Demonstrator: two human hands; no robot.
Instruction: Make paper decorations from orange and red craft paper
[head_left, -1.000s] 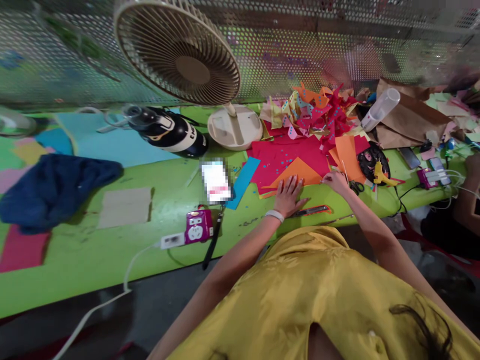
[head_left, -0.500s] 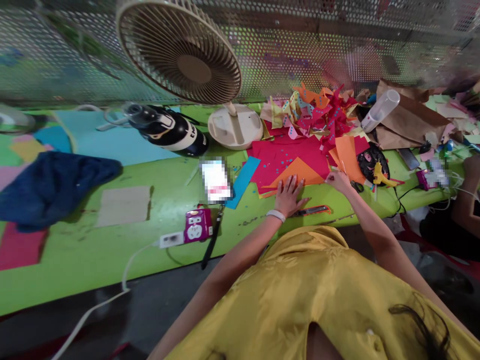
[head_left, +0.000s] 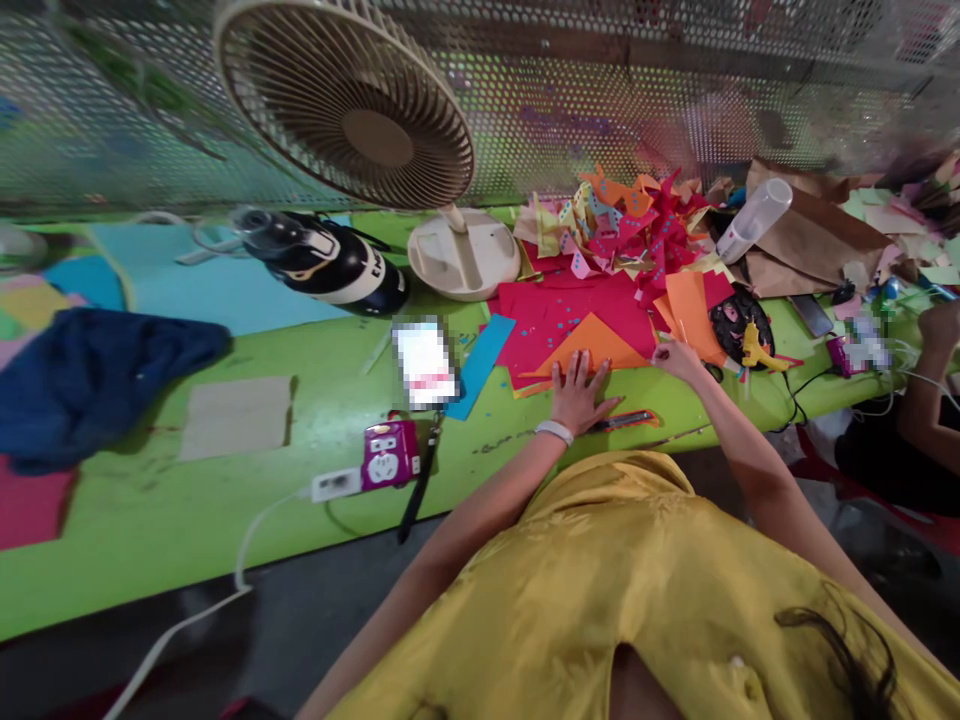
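Observation:
My left hand lies with its fingers spread on the lower edge of an orange sheet, which rests on red paper. At the right corner of that paper is my right hand, its fingers pinched together; whatever they hold is too small to make out. An orange cutter lies just below the sheets, beside my left hand. Behind the red paper is a heap of cut paper scraps. More orange paper lies beyond my right hand.
A fan, a black bottle, a phone, a blue strip and a purple socket block are on the left. A yellow glue gun lies right. Another person's hand shows at the far right.
The whole view has shifted slightly, so objects on the table sit a little further left. Both hands keep nearly the same places on the paper.

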